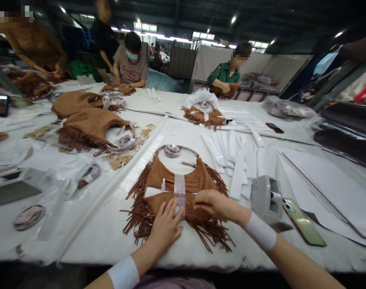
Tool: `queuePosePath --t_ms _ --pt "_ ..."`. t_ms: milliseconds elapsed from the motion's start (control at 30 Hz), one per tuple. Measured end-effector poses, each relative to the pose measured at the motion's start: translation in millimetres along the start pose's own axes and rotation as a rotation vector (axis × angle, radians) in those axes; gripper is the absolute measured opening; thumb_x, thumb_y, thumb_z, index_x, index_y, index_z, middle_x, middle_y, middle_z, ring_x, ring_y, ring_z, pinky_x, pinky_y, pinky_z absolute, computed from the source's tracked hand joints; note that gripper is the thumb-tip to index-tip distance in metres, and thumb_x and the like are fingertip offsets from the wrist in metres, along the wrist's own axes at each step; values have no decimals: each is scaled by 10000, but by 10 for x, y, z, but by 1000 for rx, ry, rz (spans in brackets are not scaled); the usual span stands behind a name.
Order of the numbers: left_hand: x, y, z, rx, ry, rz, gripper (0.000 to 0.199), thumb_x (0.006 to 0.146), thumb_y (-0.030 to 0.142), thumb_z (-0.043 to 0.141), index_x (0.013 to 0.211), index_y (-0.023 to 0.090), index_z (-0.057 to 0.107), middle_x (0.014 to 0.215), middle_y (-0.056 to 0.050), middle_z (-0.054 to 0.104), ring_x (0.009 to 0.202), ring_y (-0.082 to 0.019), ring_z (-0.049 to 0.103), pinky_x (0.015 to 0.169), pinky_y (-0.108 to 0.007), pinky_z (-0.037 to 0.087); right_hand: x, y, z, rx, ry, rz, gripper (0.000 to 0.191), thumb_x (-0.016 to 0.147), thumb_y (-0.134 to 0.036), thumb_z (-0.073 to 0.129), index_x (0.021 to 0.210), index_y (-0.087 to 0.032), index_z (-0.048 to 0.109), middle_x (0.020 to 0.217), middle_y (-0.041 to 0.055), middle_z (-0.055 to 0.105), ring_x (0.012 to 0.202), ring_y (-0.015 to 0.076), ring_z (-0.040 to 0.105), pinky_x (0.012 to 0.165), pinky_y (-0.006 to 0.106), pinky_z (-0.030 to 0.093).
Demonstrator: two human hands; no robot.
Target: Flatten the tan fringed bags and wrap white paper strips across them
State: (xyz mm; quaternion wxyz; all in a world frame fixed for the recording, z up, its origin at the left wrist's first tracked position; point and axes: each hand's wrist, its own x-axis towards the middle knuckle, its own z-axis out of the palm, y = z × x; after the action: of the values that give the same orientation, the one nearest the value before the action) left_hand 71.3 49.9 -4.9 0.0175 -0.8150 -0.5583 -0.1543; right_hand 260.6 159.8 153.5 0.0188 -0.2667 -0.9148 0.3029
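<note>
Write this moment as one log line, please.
left hand: on tape strip of fringed handbag; right hand: curled at handbag; tape dispenser: beside phone

- Dim overhead: the ceiling [276, 26] is nearly black, dotted with small bright lamps [233, 19].
- A row of white tube lights [181, 39] glows at the back.
- The pale bench [94, 235] is evenly lit, with soft, faint shadows.
- Glare streaks the dark plastic-wrapped stack [348, 140].
- The brown bag [190, 178] is fairly sharp; outer edges look stretched and smeared.
- Faces are pixelated.
</note>
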Motion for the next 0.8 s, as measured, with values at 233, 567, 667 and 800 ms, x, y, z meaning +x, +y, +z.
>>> queuePosePath --t_ms 233,567,667,800 --pt "25 -21 -20 -48 -22 -33 590 864 525 529 1394 294 412 1539 -117 287 1402 -298 278 1113 -496 247 678 91 48 -436 -348 -126 173 798 -142 552 781 -202 713 794 62 718 767 179 628 687 260 426" --pt "41 -33 -10 -82 -44 -66 635 846 518 552 1413 285 387 1543 -119 276 1401 -318 272 1127 -523 202 1091 237 336 -542 -391 -75 184 809 -130 547 732 -156 712 734 105 718 681 184 651 640 273 444" --pt "40 -39 -1 -96 -52 -69 634 854 518 543 1416 278 376 1536 -128 289 1406 -312 268 1133 -518 197 1156 267 395 -549 -385 -56 169 812 -140 558 752 -145 716 748 120 721 698 187 662 654 270 456" --pt "45 -46 -12 -112 -60 -78 619 857 507 553 1405 275 382 1531 -153 290 1407 -311 271 1132 -499 217 1203 293 444 -539 -363 -5 102 776 -185 628 732 -153 715 711 107 715 700 184 664 658 258 461"
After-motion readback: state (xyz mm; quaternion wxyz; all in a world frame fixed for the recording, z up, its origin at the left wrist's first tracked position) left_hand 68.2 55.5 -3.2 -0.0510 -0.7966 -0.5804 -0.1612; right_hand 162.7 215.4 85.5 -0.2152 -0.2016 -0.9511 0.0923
